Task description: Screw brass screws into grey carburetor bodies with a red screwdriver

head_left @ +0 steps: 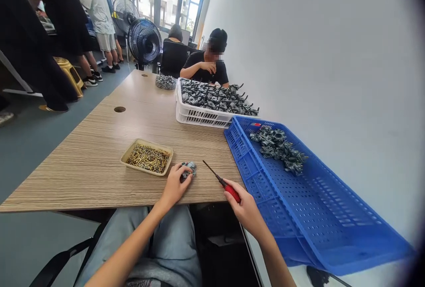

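My left hand [175,186] rests at the near edge of the wooden table [99,145], fingers closed on a small grey metal part [189,168]. My right hand [244,207] grips the red handle of a screwdriver [221,180]; its dark shaft points up and left, the tip a little right of the part and not touching it. A shallow tan tray of brass screws [148,157] lies just left of the part.
A blue perforated crate [299,216] at my right holds a heap of grey metal parts [278,144]. A white basket [199,115] full of similar parts stands behind it. A seated person in black works at the far end. Fans, a yellow stool and standing people are at left.
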